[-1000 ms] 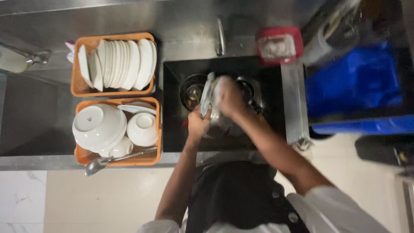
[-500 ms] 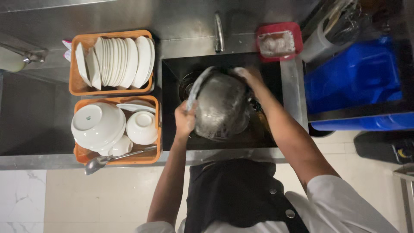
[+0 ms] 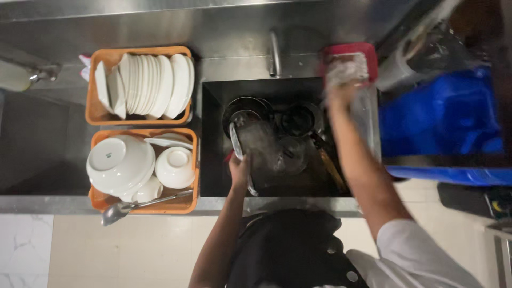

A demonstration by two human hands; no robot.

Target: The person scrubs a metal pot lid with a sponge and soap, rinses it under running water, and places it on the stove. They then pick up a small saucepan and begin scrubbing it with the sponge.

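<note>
- left hand [image 3: 239,169] closed around the rim of a steel pot [image 3: 256,149], thumb side on the near edge, pot tipped on its side in the sink [image 3: 210,133].
- right hand [image 3: 340,92] up at the red tub [image 3: 368,56] on the sink's far right corner; too blurred to tell how open it is or whether it has hold of the pale stuff there.
- pot sits left of centre in the basin, leaning over other dark pans [image 3: 297,120] and what looks like a wooden handle [image 3: 332,169] at the right.
- handling guess: thin steel, stiff, fairly light when empty, but wet and likely soapy, so slick. one-hand rim pinch looks marginal; it could rotate or slip against the pans below.
- better hold, i'd say: fingers inside the rim, thumb outside, or second hand under the base.
- left of sink: two orange crates, far one [image 3: 93,113] with white plates on edge, near one [image 3: 191,200] with white bowls upside down. ladle [image 3: 125,208] lies across the near crate's front edge.
- tap [image 3: 274,53] behind the basin, blue bin [image 3: 442,120] at the right.
</note>
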